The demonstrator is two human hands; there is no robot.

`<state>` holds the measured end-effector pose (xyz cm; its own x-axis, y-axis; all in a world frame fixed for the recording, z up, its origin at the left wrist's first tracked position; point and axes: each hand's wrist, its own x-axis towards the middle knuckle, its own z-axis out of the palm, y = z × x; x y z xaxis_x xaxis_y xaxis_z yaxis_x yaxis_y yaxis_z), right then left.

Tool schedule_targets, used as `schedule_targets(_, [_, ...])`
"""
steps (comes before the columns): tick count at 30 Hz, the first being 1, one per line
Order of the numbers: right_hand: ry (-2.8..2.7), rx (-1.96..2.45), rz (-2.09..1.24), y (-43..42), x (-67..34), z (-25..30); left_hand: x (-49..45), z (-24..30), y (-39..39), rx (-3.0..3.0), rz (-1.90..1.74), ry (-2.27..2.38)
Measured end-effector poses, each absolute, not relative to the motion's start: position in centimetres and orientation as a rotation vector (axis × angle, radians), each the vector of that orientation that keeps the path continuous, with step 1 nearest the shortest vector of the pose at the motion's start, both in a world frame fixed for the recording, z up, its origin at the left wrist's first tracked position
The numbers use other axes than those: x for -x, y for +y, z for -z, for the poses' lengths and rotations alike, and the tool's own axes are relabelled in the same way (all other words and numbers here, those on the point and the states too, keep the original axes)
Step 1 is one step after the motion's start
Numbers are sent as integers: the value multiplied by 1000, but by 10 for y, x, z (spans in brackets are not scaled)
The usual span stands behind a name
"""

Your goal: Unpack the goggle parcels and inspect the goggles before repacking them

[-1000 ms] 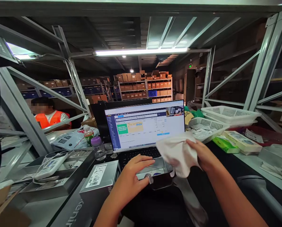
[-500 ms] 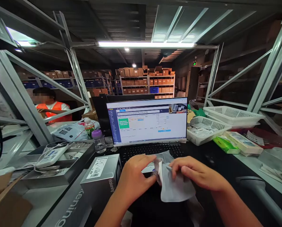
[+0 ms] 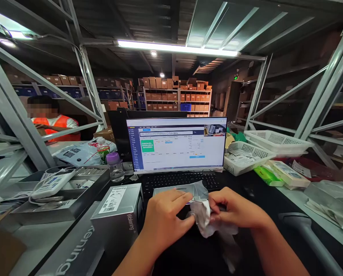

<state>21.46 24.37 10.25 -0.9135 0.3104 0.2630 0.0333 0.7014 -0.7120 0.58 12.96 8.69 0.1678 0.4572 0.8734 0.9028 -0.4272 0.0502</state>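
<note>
On the black counter [image 3: 277,199], a silver-grey, square-edged Wakening box [image 3: 116,207] stands left of my left hand [image 3: 168,214], which curves beside a crumpled whitish cloth [image 3: 202,218]; whether it grips, I cannot tell. My right hand [image 3: 239,211] pinches the cloth between both hands. Farther right is a grey handheld scanner [image 3: 306,234].

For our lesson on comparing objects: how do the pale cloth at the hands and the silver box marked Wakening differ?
The pale cloth is crumpled and limp; the silver box has straight edges and flat faces.
The cloth is pinched in the right hand; neither hand holds the box.
The cloth shows no label; the box bears a white label.
Both are on the near side of the monitor.
</note>
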Motion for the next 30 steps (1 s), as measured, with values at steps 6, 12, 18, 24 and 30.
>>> schedule_targets(6, [-2566, 296, -1069, 249, -222, -105, -10, -84, 131, 1966, 1242, -1345])
schedule_targets(12, [-2480, 611, -547, 209, -187, -92, -20, -78, 132, 2072, 1105, -1298])
schedule_targets(18, [-2536, 134, -1188, 253, -213, -100, -8, -89, 126, 1996, 1229, -1298])
schedule_targets(24, [-2566, 122, -1323, 271, -230, -104, -9, -88, 129, 2050, 1256, -1282])
schedule_targets(30, [-2495, 452, -909, 228, -208, -107, -21, -78, 132, 2043, 1149, -1202])
